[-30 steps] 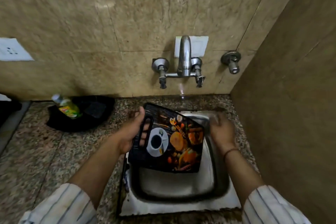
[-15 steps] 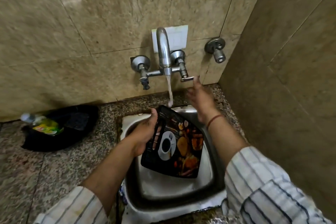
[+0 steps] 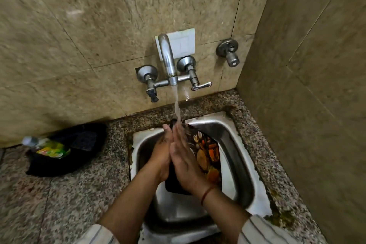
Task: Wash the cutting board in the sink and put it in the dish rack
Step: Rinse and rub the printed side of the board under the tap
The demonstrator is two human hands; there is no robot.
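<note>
Cutting board [image 3: 208, 156]: we find it inside the sink [image 3: 239, 144], held steeply tilted, its top edge right under the water stream [image 3: 176, 105] and its printed face turned to the right.
Left hand [image 3: 161, 152]: it holds the board along its left edge. The fingers [image 3: 167, 127] curl round the top corner, so this is the carrying grip.
Right hand [image 3: 184, 162]: it lies flat on the printed face with fingers straight and close together, gripping nothing, tips in the stream.
Water: a full stream falls from the spout [image 3: 167, 57] onto the board's top edge and both sets of fingertips.
Change: half a second back the right hand is off the board, up at the tap lever [image 3: 201, 86]. Now the lever is free and that hand is on the board. A second back the tap gives barely a trickle.
Meaning: we judge the tap step done and the rinse and rub just beginning. Racking is not yet near.
Risk: a wet, steep board carried by one hand may slip.
Desk [image 3: 79, 194]: speckled stone. To the left, well apart from the sink, a black tray [image 3: 85, 140] holds a bottle [image 3: 49, 149].
Dish rack: not in view.
</note>
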